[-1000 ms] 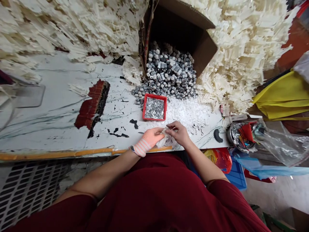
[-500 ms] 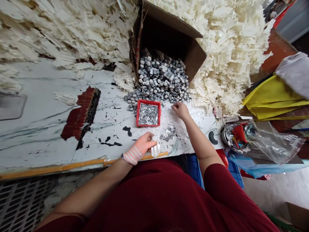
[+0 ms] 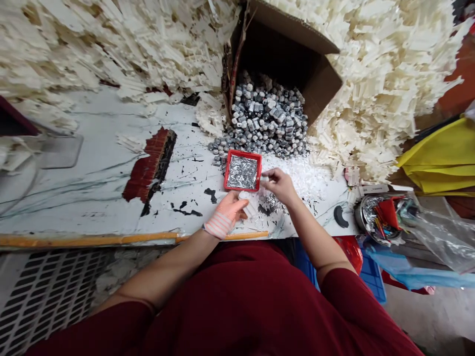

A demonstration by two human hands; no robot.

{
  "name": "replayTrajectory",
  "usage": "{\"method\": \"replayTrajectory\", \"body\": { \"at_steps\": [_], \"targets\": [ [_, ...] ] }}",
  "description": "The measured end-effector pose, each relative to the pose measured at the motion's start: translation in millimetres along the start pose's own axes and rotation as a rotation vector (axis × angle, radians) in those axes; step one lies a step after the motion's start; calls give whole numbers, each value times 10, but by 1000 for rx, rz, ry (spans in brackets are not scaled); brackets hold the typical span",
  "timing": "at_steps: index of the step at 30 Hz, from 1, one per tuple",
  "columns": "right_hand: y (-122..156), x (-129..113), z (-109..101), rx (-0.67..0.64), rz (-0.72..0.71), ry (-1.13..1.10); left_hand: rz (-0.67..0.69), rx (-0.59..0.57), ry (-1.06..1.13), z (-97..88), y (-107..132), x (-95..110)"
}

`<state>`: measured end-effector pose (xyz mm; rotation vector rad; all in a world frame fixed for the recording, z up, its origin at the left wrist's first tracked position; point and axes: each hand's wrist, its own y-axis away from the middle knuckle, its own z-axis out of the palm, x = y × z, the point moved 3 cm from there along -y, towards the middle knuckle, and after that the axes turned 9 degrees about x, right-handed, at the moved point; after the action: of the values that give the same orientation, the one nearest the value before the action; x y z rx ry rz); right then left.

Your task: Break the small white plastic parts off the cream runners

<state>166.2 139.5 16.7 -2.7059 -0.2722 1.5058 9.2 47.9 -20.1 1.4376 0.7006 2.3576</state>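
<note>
The left hand [image 3: 227, 213], in a pink striped glove, has its grip closed around a white plastic piece [image 3: 248, 205], which shows past the fingertips at about 2 o'clock from the palm. The right hand [image 3: 280, 186] has its grip pinched together on a small pale piece [image 3: 264, 174] at about 10 o'clock from the hand, too small to identify. A loose cluster of silver pins [image 3: 272, 201] lies on the bench [image 3: 92, 217] at about 7 o'clock from the right hand, just beside it. A red tray [image 3: 243, 153] filled with similar pins sits at about 11 o'clock from the left hand. Farther off, at 12 o'clock, grey metal fittings [image 3: 261, 121] spill from a tipped cardboard box [image 3: 322, 84], with cream plastic strips [image 3: 382, 89] heaped around it.
</note>
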Motion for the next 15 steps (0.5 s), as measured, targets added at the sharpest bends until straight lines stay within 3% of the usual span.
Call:
{"method": "replayTrajectory", "body": {
  "at_steps": [4, 8, 10, 12, 15],
  "targets": [
    [533, -206, 155, 100, -184, -51, 32, 80, 50, 79, 16, 16],
    [764, -258, 295, 160, -253, 96, 111, 156, 46, 112, 82, 61],
    [789, -230, 269, 171, -235, 105, 128, 153, 28, 108, 104, 83],
    [720, -169, 165, 105, -197, 69, 96, 68, 8, 114, 111, 85],
    [361, 1, -200, -27, -119, 115, 24, -92, -42, 122, 105, 65]
  ]
}}
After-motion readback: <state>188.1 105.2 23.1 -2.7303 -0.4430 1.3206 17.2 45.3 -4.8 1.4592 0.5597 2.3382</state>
